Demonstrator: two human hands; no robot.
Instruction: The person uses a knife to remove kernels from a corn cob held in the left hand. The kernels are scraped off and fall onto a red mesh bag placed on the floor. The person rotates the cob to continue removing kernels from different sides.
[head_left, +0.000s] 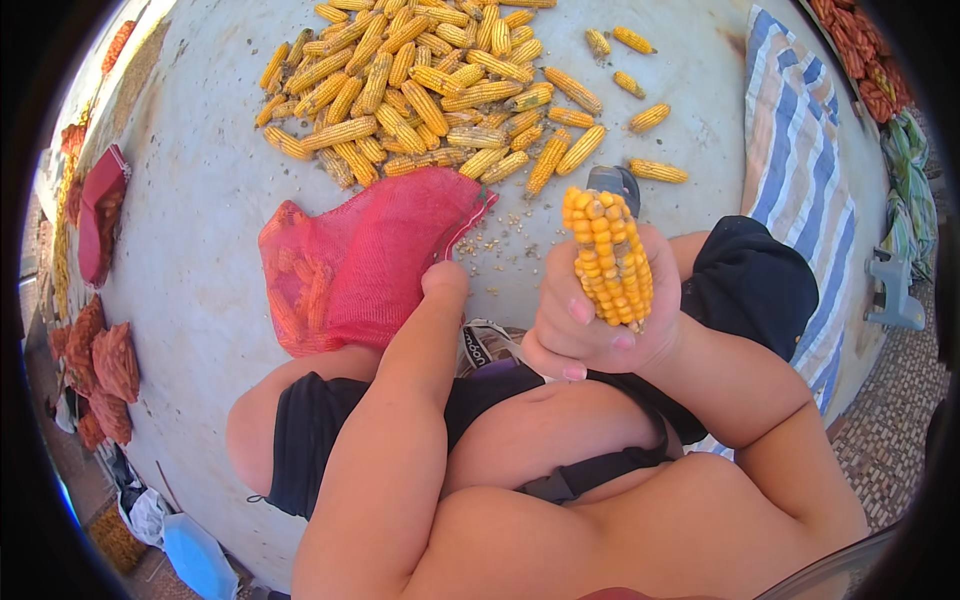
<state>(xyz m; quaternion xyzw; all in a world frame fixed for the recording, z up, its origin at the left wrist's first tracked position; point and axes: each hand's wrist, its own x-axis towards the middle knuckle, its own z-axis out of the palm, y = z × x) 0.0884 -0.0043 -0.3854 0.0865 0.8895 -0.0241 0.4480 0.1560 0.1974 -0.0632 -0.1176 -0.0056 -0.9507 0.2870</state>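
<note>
My right hand is raised in front of my body, its fingers wrapped around an ear of corn with yellow kernels. Down by the floor, my left hand grips the white-edged mouth of a red mesh sack; its fingertips are hidden. Several ears show through the mesh at the sack's left end. Just beyond the sack lies a large heap of husked corn ears, some with dark, dirty patches. Loose kernels are scattered on the floor between my two hands.
A blue-and-white striped sheet lies at the right, near a grey plastic stool. Filled red mesh sacks stand at the left edge. A dark red sack lies above them. Single ears lie right of the heap, near my dark shoe.
</note>
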